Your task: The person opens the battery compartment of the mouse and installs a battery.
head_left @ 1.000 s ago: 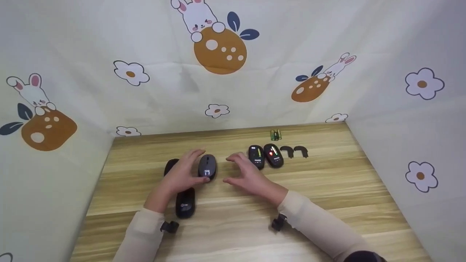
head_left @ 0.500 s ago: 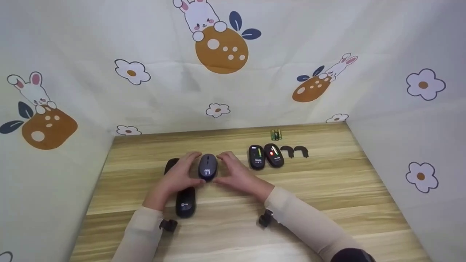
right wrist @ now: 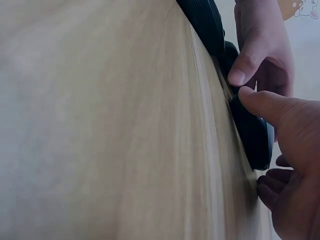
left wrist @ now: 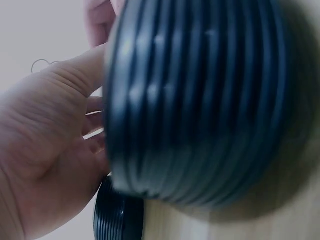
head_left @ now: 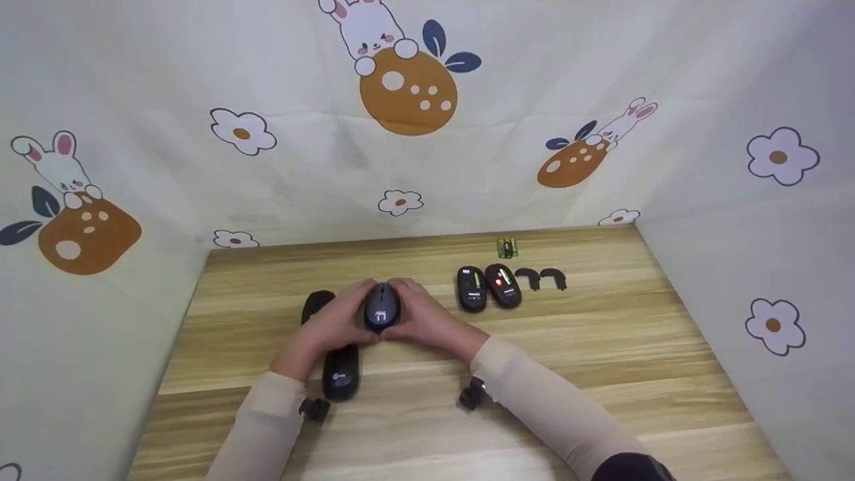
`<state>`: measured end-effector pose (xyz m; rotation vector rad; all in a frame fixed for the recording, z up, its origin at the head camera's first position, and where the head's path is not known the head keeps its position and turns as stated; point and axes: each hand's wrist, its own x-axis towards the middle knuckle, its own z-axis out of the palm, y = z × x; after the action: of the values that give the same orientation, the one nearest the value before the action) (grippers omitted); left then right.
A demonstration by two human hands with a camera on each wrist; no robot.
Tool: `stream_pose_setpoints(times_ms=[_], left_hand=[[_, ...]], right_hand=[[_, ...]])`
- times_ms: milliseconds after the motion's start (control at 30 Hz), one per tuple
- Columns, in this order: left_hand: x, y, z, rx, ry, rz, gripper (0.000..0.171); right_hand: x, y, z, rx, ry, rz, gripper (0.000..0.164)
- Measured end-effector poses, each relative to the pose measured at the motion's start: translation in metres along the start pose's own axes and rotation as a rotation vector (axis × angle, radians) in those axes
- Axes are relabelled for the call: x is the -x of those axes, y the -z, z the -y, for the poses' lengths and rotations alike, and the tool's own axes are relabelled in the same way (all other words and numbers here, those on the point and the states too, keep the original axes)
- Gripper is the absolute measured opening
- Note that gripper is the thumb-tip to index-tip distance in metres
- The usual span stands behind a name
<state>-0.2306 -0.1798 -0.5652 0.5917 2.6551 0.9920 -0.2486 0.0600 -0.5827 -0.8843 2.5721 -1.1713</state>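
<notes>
A grey computer mouse [head_left: 381, 308] sits buttons up on the wooden table between my two hands. My left hand [head_left: 336, 316] curls round its left side, thumb at the near end. From the right my right hand [head_left: 427, 316] holds it the same way, and the two thumbs meet at the near end. In the right wrist view my right thumb [right wrist: 262, 104] lies along the mouse [right wrist: 251, 134]. One black mouse [head_left: 341, 379] lies nearer me, below my left wrist. Another black mouse [head_left: 315, 304] is partly hidden behind my left hand. A ribbed black side [left wrist: 195, 100] fills the left wrist view.
To the right, two black mice [head_left: 471, 289] [head_left: 503, 286] lie bottom up with batteries showing. Next to them are two curved black covers [head_left: 553, 278], with small green-and-black pieces [head_left: 507, 248] behind. A printed cloth [head_left: 300, 187] walls the table's back and sides.
My right hand has moved left from beside the grey mouse and closed round its right side. The left hand has drawn in closer around the mouse, its thumb now meeting the right one.
</notes>
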Motion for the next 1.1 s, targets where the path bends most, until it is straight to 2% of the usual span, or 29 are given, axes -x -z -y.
stream_pose_setpoints(times_ms=[200, 467, 700, 833, 1100], left_hand=[[-0.006, -0.007, -0.002, -0.052, -0.05, -0.025, 0.102], [-0.009, -0.011, -0.004, -0.083, -0.126, -0.067, 0.098], [-0.006, -0.012, -0.011, -0.073, -0.123, -0.083, 0.102], [-0.004, -0.013, -0.018, -0.054, -0.122, -0.09, 0.103], [-0.002, -0.022, -0.03, -0.045, -0.162, -0.114, 0.107]], right_hand=[[0.0, 0.0, -0.004, 0.014, 0.027, 0.021, 0.1], [0.004, 0.003, -0.009, -0.066, 0.051, 0.022, 0.098], [0.015, 0.014, -0.007, -0.099, 0.047, 0.015, 0.1], [0.023, 0.022, -0.005, -0.105, 0.073, 0.009, 0.099], [0.043, 0.035, -0.007, -0.117, 0.068, -0.005, 0.101]])
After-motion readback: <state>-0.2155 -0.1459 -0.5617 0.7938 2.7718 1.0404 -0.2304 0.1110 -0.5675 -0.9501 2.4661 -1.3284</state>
